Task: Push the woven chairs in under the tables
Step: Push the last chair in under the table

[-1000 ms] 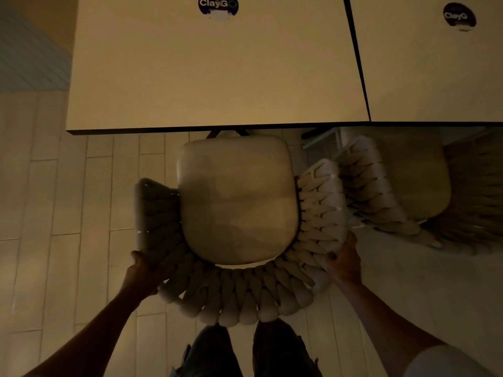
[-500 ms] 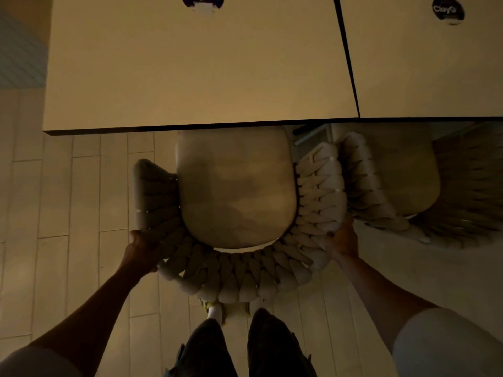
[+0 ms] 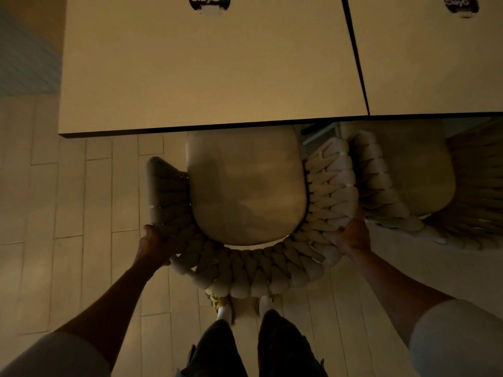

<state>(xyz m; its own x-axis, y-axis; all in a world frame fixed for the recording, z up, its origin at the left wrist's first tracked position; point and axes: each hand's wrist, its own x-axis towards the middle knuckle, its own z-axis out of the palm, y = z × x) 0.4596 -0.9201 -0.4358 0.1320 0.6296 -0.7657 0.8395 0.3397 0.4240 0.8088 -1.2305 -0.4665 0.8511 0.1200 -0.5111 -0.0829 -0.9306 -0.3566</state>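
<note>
Forward since a second ago goes the woven chair [image 3: 245, 268], its seat cushion [image 3: 245, 186] now slipped just beneath the near edge of the left table [image 3: 204, 77], where before it stood clear of that edge. Seen from my head camera, my left hand [image 3: 153, 246] grips the braided back rim at its left curve and my right hand [image 3: 353, 238] grips it at the right curve, both closed on the weave. Most of the cushion lies out over the plank floor [image 3: 68, 213], so I judge this push barely begun. At the near edge of the right table [image 3: 435, 63], a second woven chair [image 3: 381, 186] sits close beside mine, its seat partly under and perhaps needing more. A dark sticker [image 3: 209, 1] at the left table's far edge reads "ClayG", the rest cut off. The second sticker [image 3: 461, 5], on the right table, is too blurred to read.
</note>
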